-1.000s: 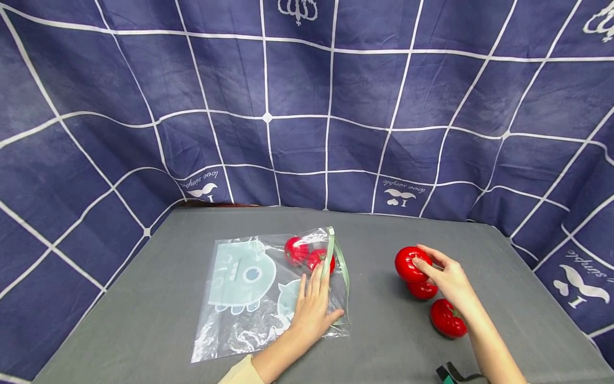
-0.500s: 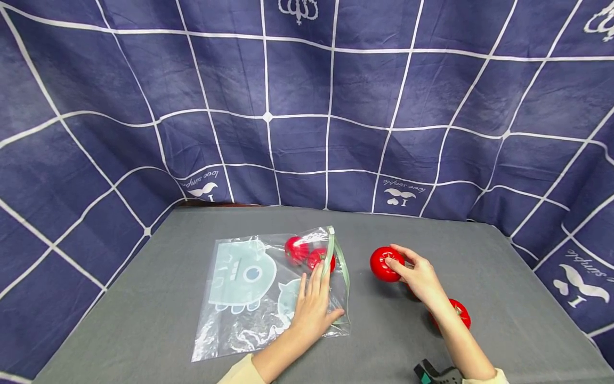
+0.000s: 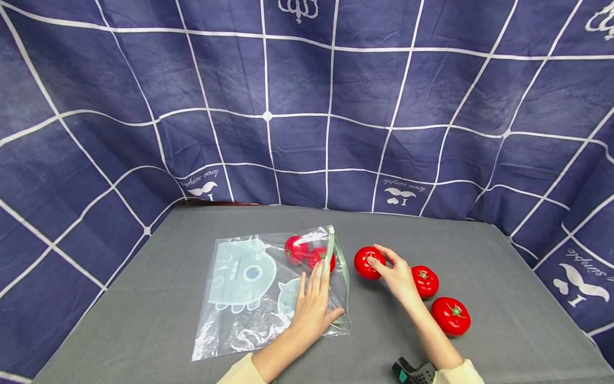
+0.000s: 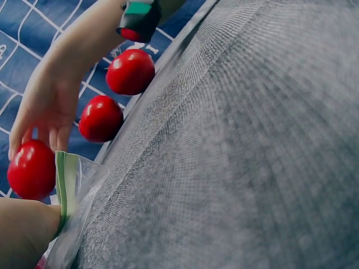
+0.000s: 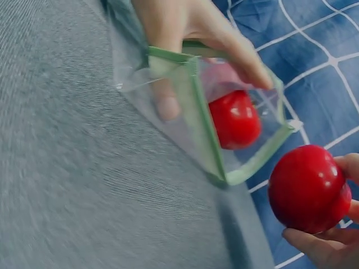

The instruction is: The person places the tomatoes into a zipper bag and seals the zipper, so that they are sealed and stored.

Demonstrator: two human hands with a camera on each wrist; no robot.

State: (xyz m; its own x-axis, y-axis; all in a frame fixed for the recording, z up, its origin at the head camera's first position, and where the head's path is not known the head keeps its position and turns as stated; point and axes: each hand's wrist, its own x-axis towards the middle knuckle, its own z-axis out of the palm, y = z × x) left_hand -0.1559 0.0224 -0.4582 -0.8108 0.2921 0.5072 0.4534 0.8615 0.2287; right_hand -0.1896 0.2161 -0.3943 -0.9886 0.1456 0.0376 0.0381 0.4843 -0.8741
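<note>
My right hand (image 3: 398,276) grips a red tomato (image 3: 368,263) between thumb and fingers, just right of the bag's mouth. In the right wrist view the held tomato (image 5: 308,189) is close to that mouth. A clear zip bag (image 3: 242,328) with pale monster prints and a green zip edge (image 5: 205,120) lies flat, its mouth gaping to the right. Two tomatoes lie inside it, one of them a tomato (image 5: 235,119) near the opening. My left hand (image 3: 312,309) rests on the bag at the mouth, fingers straight and thumb spread. Its thumb (image 5: 167,101) shows through the film.
Two more tomatoes, one nearer tomato (image 3: 451,316) and one farther tomato (image 3: 425,281), sit on the grey table (image 3: 518,298) beside my right forearm. A dark wrist device (image 3: 413,372) is at my right cuff. A blue checked curtain (image 3: 307,144) borders the table behind.
My right hand has carried the tomato leftward from above the other tomatoes to beside the bag's mouth. Both table tomatoes now show more fully. My left hand and the bag have stayed in place.
</note>
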